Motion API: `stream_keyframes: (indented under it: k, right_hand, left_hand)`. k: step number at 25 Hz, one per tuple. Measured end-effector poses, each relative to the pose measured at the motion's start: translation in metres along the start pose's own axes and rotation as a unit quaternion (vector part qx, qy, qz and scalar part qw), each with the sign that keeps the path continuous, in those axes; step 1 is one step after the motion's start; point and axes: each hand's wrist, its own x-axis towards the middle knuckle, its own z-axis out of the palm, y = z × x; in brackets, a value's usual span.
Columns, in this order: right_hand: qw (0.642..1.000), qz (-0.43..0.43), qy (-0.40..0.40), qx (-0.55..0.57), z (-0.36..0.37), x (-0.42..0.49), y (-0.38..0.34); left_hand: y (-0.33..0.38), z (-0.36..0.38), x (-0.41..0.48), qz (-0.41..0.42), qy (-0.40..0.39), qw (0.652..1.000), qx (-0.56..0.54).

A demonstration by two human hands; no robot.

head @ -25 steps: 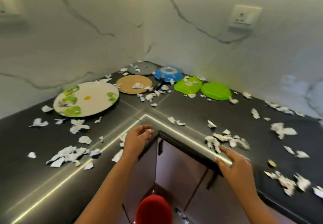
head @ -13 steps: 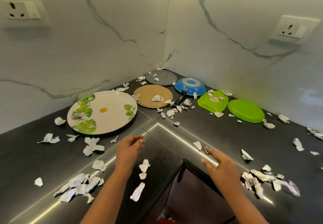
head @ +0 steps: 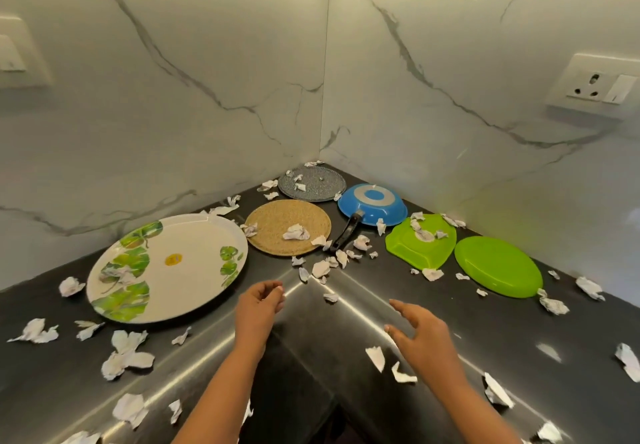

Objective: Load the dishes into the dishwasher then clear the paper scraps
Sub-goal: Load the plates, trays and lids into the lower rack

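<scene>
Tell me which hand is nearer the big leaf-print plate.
Left. The left hand is just off the near-right rim of the leaf-print plate; the right hand is farther right, well clear of it.

Left wall socket [head: 14,59] — blurred, cut by the left edge. Your left forearm [head: 221,391] and right forearm [head: 460,405] are cropped at the bottom. Yellow sticker [head: 173,258] on the leaf-print plate [head: 194,270] — unreadable.

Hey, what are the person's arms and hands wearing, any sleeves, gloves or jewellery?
Both forearms are bare to the frame's bottom edge, no sleeves in view. The left hand and right hand are ungloved, with no ring, watch or bracelet visible.
</scene>
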Motion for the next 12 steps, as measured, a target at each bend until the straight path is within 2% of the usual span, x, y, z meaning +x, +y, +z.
stream_keyframes:
  k: [10, 12]
  right_hand:
    - [0.996, -0.018, -0.087, -0.029, 0.016, 0.065, 0.018]
    - [0.995, -0.015, -0.097, -0.025, 0.023, 0.076, 0.018]
  left_hand:
    - [-0.003, 0.034, 0.06, -0.039, 0.068, 0.997, 0.001]
    - [-0.001, 0.037, 0.071, -0.03, 0.076, 0.996, -0.033]
